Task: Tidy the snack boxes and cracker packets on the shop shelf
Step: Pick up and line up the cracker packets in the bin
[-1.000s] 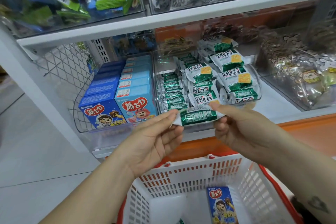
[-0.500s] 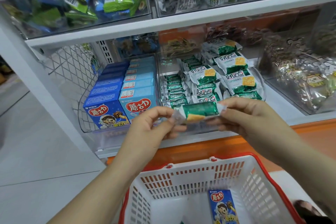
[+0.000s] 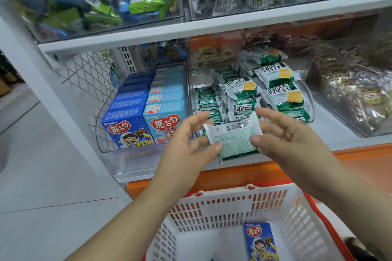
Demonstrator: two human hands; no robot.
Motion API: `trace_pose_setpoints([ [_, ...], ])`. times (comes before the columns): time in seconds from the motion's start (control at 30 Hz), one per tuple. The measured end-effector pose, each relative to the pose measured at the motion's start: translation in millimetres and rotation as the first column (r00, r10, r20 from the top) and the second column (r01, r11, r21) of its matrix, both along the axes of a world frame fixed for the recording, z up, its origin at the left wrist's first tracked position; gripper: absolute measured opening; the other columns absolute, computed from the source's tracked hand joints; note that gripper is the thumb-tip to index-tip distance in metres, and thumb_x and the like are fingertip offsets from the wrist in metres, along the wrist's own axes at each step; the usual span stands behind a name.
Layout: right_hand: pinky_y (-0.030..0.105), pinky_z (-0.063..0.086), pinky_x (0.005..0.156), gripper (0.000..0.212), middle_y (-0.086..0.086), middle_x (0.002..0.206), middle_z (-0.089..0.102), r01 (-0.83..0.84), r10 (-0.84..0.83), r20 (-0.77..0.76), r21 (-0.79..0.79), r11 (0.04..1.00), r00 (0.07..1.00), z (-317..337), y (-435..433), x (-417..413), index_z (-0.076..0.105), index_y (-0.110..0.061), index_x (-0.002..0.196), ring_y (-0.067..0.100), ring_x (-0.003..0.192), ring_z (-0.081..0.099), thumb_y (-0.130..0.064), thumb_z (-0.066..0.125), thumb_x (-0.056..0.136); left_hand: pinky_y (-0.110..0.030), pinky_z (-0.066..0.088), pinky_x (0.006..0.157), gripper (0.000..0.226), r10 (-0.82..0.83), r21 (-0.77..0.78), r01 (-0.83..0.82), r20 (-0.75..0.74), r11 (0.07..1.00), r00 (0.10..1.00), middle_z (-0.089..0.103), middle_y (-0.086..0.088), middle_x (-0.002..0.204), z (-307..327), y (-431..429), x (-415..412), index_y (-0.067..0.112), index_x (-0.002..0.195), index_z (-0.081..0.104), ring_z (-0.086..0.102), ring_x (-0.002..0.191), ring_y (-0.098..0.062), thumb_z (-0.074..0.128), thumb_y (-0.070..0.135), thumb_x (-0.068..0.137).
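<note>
While the left hand (image 3: 186, 148) and right hand (image 3: 284, 140) pinch opposite ends of one cracker packet (image 3: 233, 135), barcode side showing, it hangs before the clear bin (image 3: 311, 110) of green packets (image 3: 275, 78), beside the blue snack boxes (image 3: 146, 110) on the shelf (image 3: 339, 133), above a white basket (image 3: 212, 210)

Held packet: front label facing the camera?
No, the cracker packet shows its barcode and fine-print back, pinched between the left hand and the right hand.

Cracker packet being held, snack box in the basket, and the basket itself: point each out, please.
cracker packet (image 3: 233, 136): head view, middle of its barcode side.
snack box (image 3: 261, 239): head view, front face.
basket (image 3: 214, 207): head view, bare far wall.
</note>
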State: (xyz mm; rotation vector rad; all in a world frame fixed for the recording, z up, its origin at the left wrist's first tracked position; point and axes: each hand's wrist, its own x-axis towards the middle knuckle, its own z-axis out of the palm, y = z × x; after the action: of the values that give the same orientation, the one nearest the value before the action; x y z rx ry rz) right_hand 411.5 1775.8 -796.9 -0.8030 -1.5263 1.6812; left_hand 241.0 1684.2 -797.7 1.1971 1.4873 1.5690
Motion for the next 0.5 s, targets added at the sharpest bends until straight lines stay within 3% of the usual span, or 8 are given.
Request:
trace_pose_setpoints([
  [0.1, 0.023, 0.056, 0.069, 0.053, 0.007, 0.109, 0.071, -0.179, 0.170, -0.078, -0.139, 0.974, 0.982, 2, -3, -1, 0.062, -0.014, 0.118, 0.020, 0.098, 0.068, -0.027, 0.072, 0.067, -0.019, 0.053, 0.077, 0.046, -0.074, 0.006, 0.074, 0.030, 0.997, 0.997, 0.069, 0.013, 0.101, 1, 2, 1, 0.026, 0.109, 0.055, 0.066, 0.092, -0.005, 0.061, -0.011, 0.082],
  [0.17, 0.022, 0.056, 0.065, 0.050, 0.008, 0.106, 0.072, -0.208, 0.197, -0.099, -0.113, 0.972, 0.975, 5, -6, 0, 0.063, -0.012, 0.112, 0.021, 0.093, 0.070, -0.026, 0.073, 0.065, -0.017, 0.052, 0.078, 0.042, -0.104, 0.014, 0.105, -0.038, 0.994, 0.994, 0.071, 0.013, 0.096, 4, 3, 1, 0.029, 0.105, 0.057, 0.066, 0.090, -0.001, 0.061, -0.007, 0.084],
  [0.23, 0.021, 0.055, 0.065, 0.044, 0.005, 0.102, 0.073, -0.133, 0.134, -0.038, 0.020, 0.991, 0.990, 8, -6, 1, 0.063, -0.013, 0.110, 0.019, 0.090, 0.069, -0.022, 0.072, 0.068, -0.012, 0.047, 0.084, 0.040, -0.050, 0.046, 0.067, -0.301, 0.997, 0.952, 0.063, 0.016, 0.107, 8, 5, -4, 0.038, 0.102, 0.057, 0.060, 0.098, 0.004, 0.066, 0.004, 0.085],
  [0.3, 0.020, 0.054, 0.068, 0.032, -0.004, 0.096, 0.073, 0.000, -0.004, 0.020, 0.208, 0.978, 1.000, 13, -4, 1, 0.062, -0.018, 0.105, 0.011, 0.088, 0.068, -0.012, 0.068, 0.075, -0.007, 0.040, 0.087, 0.035, 0.036, 0.094, 0.020, -0.562, 0.995, 0.827, 0.054, 0.021, 0.109, 12, 9, -14, 0.040, 0.105, 0.056, 0.053, 0.101, 0.009, 0.067, 0.013, 0.086],
  [0.33, 0.019, 0.054, 0.069, 0.030, -0.009, 0.094, 0.072, 0.058, -0.074, 0.037, 0.315, 0.947, 0.997, 14, -2, 0, 0.061, -0.023, 0.103, 0.007, 0.088, 0.067, -0.006, 0.067, 0.079, -0.005, 0.037, 0.088, 0.033, 0.079, 0.118, -0.006, -0.621, 0.993, 0.780, 0.052, 0.022, 0.108, 14, 10, -20, 0.037, 0.107, 0.057, 0.050, 0.101, 0.011, 0.067, 0.014, 0.086],
  [0.43, 0.018, 0.052, 0.070, 0.034, -0.021, 0.089, 0.066, 0.147, -0.257, 0.092, 0.617, 0.773, 0.962, 23, 6, -9, 0.059, -0.031, 0.100, 0.003, 0.083, 0.064, -0.001, 0.065, 0.085, -0.009, 0.033, 0.090, 0.024, 0.188, 0.173, -0.093, -0.697, 0.981, 0.692, 0.050, 0.016, 0.109, 15, 11, -43, 0.029, 0.110, 0.062, 0.048, 0.100, 0.006, 0.062, 0.016, 0.089],
  [0.5, 0.012, 0.047, 0.066, 0.033, -0.018, 0.092, 0.065, 0.131, -0.390, 0.140, 0.796, 0.591, 0.910, 25, 24, -19, 0.062, -0.026, 0.103, 0.006, 0.079, 0.063, 0.001, 0.064, 0.084, -0.027, 0.038, 0.096, 0.021, 0.237, 0.179, -0.155, -0.740, 0.972, 0.630, 0.050, 0.015, 0.109, 14, 13, -55, 0.027, 0.109, 0.063, 0.052, 0.103, -0.008, 0.058, 0.022, 0.090],
])
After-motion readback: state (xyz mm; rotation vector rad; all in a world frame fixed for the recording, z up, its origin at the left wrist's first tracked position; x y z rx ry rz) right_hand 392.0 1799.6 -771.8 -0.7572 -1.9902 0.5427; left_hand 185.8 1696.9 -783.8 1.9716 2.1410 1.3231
